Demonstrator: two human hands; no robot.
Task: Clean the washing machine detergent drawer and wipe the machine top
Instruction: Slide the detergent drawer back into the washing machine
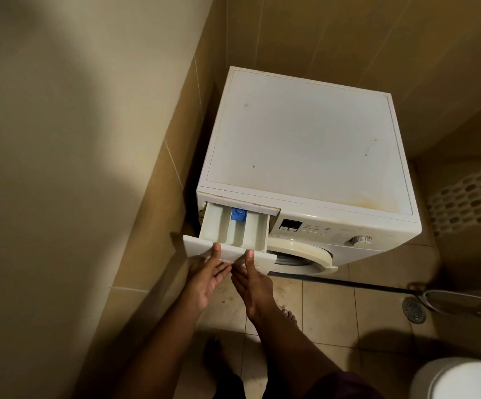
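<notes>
A white front-loading washing machine stands in the corner, its flat top (305,139) marked with small specks and a yellowish stain near the front right. The detergent drawer (233,228) is pulled far out at the upper left of the front, showing pale compartments and a blue insert (238,214). My left hand (204,280) grips the drawer's front panel (204,249), thumb on top and fingers underneath. My right hand (253,280) grips the same panel just to the right, thumb on its top edge.
A tiled wall runs close along the machine's left side. The round door (305,254) bulges below the drawer. A white perforated basket (469,194) stands at right, a floor drain (413,309) and hose lie on the tile floor, and a white toilet lid (461,381) sits at bottom right.
</notes>
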